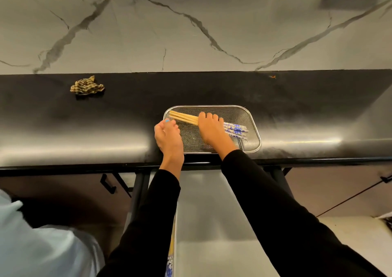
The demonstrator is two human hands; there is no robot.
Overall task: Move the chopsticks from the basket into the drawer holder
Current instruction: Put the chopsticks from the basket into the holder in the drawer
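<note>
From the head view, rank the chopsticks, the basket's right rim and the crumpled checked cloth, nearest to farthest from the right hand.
1. Chopsticks: under the right hand, gripped across their middle.
2. Basket's right rim: just right of the hand.
3. Checked cloth: far left on the counter.

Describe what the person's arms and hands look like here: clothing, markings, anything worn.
Both arms are in long, close-fitting black sleeves that end at the wrists. The left hand and right hand are bare: no gloves, rings or watch show. One nail on the left hand has light blue polish. No cables or markers are on either arm.
</note>
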